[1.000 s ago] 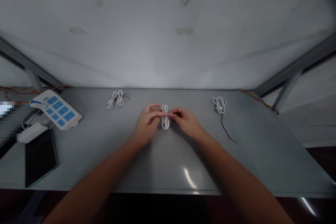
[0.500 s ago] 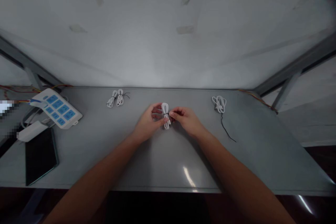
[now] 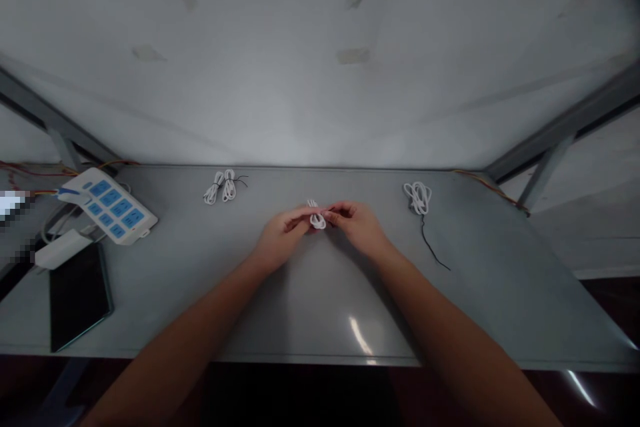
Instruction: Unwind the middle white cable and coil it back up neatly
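A bundled white cable (image 3: 317, 221) is held over the middle of the table, folded into loops. My left hand (image 3: 285, 230) is closed on it from the left, its fingers across the bundle. From the right, my right hand (image 3: 355, 223) has thumb and index finger pinched together against the bundle's side, at the black twist tie; the tie itself is mostly hidden by the fingers. Two white cable bundles (image 3: 221, 187) with black ties lie at the back left. Another white cable coil (image 3: 418, 199) lies to the right, with a long black tie (image 3: 434, 250) trailing from it.
A white power strip (image 3: 113, 207) with blue sockets lies at the left. In front of it are a white adapter-like block (image 3: 64, 249) and a dark flat tablet-like device (image 3: 80, 300). A pale wall (image 3: 300, 80) rises behind the grey table (image 3: 310, 320).
The cable bundle has been turned in my left hand, so its looped end now faces the front. My left fingers have closed across it. My right hand stays pinched beside it.
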Demonstrator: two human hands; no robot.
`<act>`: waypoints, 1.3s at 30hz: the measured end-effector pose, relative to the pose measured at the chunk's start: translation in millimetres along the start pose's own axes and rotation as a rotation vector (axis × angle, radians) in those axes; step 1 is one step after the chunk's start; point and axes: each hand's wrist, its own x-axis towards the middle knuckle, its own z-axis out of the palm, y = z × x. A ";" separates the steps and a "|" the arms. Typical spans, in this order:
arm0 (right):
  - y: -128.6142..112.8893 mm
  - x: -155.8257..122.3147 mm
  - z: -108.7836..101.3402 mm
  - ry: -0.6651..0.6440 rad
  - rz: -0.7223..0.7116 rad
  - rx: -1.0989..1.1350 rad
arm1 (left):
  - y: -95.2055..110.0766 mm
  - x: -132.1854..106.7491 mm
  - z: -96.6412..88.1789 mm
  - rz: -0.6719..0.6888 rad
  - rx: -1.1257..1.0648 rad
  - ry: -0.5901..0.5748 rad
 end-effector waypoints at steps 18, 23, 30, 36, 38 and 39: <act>-0.5 -2.0 1.6 -0.148 0.225 0.448 | -7.7 0.8 2.9 0.239 0.327 0.100; 1.1 -0.5 -0.4 -0.152 0.245 0.479 | -3.5 -3.0 -0.6 0.321 0.428 0.076; 6.1 2.1 2.1 -0.103 0.236 0.490 | -12.0 3.1 2.5 0.500 0.577 0.094; 16.3 11.6 -0.5 0.045 0.057 0.429 | -28.5 16.6 -3.8 0.413 0.472 0.144; 20.6 15.0 -7.7 0.099 -0.038 0.209 | -32.6 23.5 -11.3 0.412 0.478 0.168; 22.7 16.0 -12.0 0.125 -0.091 0.053 | -34.4 26.9 -15.3 0.425 0.513 0.168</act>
